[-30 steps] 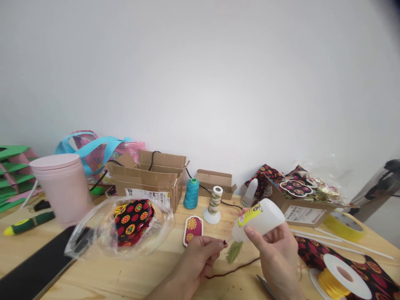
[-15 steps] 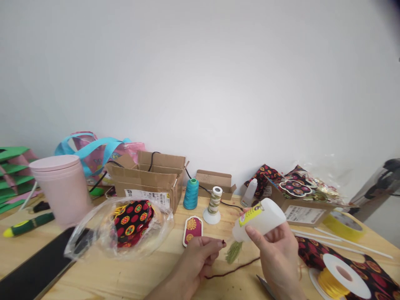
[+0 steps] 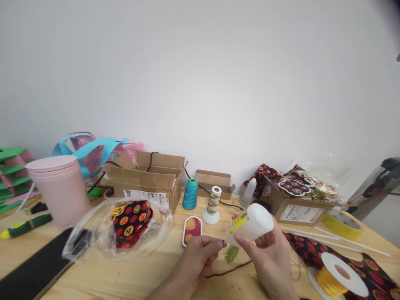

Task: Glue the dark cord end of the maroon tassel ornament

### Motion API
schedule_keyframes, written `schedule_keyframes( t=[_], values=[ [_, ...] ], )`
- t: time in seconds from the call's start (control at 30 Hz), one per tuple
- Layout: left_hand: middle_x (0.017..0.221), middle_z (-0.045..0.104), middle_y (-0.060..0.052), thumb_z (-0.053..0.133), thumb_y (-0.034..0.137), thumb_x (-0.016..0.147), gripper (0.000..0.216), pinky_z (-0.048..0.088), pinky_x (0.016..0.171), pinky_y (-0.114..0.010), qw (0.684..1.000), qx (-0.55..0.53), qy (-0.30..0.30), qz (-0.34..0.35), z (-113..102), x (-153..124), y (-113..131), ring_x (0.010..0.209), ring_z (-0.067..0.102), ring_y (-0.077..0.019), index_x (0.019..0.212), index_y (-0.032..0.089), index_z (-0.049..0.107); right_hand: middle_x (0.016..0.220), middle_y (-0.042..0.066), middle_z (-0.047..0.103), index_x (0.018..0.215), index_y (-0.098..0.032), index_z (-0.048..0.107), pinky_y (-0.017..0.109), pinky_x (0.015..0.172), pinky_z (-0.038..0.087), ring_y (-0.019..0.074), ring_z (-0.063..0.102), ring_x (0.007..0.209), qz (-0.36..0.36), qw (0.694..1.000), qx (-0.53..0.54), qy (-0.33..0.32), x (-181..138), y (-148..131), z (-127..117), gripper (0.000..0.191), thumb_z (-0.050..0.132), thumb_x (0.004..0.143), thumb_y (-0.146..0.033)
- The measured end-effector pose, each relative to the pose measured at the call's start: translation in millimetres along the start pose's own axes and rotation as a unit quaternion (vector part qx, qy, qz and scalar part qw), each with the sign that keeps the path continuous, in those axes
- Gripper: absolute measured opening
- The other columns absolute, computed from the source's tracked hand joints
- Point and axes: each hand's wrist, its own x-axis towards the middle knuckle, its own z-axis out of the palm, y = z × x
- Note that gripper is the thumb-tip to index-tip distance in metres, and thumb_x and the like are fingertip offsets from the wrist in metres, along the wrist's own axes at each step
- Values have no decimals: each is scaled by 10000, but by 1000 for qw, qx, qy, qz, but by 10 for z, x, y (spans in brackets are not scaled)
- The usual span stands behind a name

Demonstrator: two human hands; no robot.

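Observation:
My left hand (image 3: pixel 200 254) is closed in a pinch on a dark red cord (image 3: pixel 229 271); the cord's end pokes out past the fingertips, and its length trails right across the table. In my right hand (image 3: pixel 270 254) is a white squeeze bottle (image 3: pixel 251 225) with a yellow label, tilted so its narrow end points down and left toward the pinched cord end. The bottle's tip is hard to make out. Below the bottle lies a green tassel (image 3: pixel 231 253), partly hidden. A dark red patterned plaque with a pale border (image 3: pixel 192 230) rests just beyond my left hand.
Behind stand a teal thread spool (image 3: pixel 190 194), a metallic thread spool (image 3: pixel 212 206) and a small bottle (image 3: pixel 248 192). Cardboard boxes (image 3: pixel 146 183) line the wall. At right are a yellow cord spool (image 3: pixel 336 277) and patterned fabric (image 3: pixel 304 248); at left, a pink tumbler (image 3: pixel 59 189) and a phone (image 3: pixel 40 264).
My right hand has moved the bottle left and slightly down, closer to the cord end. My left hand stays in about the same place with its pinch.

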Motion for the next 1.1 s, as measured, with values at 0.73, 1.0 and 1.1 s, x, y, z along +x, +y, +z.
schedule_keyframes(
  t=[0.73,1.0,1.1],
  values=[
    [374,198,129,661,343,583,232,28,380,-224,999,22,35,8,16,6,15,383,71,-42,530,157,533,915,45,675,1160,-242,432,324,707,515,218,626,834,20,995,85,50,62,-62,-48,623,714,613,-149],
    [382,187,130,667,338,581,222,18,384,-220,1000,3,28,4,5,3,15,393,65,-43,556,144,562,902,37,674,1101,-212,487,290,712,512,197,624,820,57,991,106,66,61,-20,17,572,735,589,-148],
    [405,233,121,661,326,593,212,26,383,-211,999,-5,35,5,-33,11,-16,402,97,-42,627,129,592,873,36,677,998,-176,562,227,647,519,168,625,800,116,972,185,87,155,4,-24,371,693,654,-222]
  ],
)
